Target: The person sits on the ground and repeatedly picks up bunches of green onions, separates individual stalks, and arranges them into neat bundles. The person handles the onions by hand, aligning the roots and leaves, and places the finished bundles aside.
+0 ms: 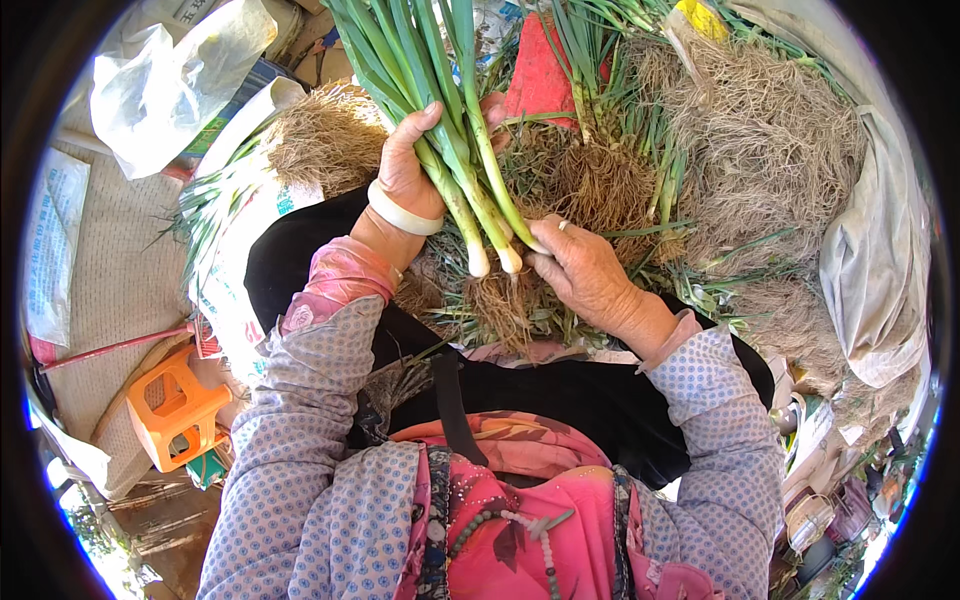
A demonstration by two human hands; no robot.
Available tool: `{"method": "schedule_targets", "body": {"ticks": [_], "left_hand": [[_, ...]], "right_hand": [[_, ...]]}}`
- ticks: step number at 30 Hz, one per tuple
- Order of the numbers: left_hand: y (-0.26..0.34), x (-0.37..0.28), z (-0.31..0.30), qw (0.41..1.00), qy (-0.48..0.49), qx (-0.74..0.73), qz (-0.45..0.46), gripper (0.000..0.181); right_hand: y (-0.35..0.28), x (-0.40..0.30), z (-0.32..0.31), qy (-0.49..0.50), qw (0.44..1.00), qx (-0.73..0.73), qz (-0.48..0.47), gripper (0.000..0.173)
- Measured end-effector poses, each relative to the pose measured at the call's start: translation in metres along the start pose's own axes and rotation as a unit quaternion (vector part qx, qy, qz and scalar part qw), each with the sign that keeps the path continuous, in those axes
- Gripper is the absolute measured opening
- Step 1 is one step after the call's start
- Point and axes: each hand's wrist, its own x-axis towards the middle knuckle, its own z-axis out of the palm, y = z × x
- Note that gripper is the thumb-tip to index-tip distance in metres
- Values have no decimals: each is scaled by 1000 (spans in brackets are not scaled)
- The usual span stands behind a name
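Note:
Several green onions [461, 176] with long green leaves and white bulb ends slant across the middle of the view. My left hand [409, 169], with a pale bangle at the wrist, is wrapped around their stalks. At the white lower end of the rightmost stalk, the thumb and fingers of my right hand [581, 266] pinch it. Brown roots [506, 307] hang below the bulbs. Beyond my hands lies another bunch of green onions with a dark root mass [604, 180]. Loose leaves and trimmings cover the ground under the held stalks.
A large heap of rooty onions [757, 150] spreads at the right beside a grey cloth [874, 262]. At the left, a rooted bundle [326, 139] lies on a white printed sack [232, 307]. An orange plastic stool [176, 409] and a clear plastic bag [176, 86] are farther left.

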Motion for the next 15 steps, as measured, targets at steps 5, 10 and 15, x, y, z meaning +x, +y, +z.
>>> {"method": "schedule_targets", "body": {"ticks": [5, 10, 15], "left_hand": [[5, 0, -12, 999, -33, -24, -22, 57], [10, -6, -2, 999, -18, -12, -45, 60], [13, -11, 6, 993, -42, 95, -48, 59]], "right_hand": [[0, 2, 8, -49, 998, 36, -11, 34], [-2, 10, 2, -65, 997, 35, -18, 21], [12, 9, 11, -94, 995, 17, -12, 23]]}}
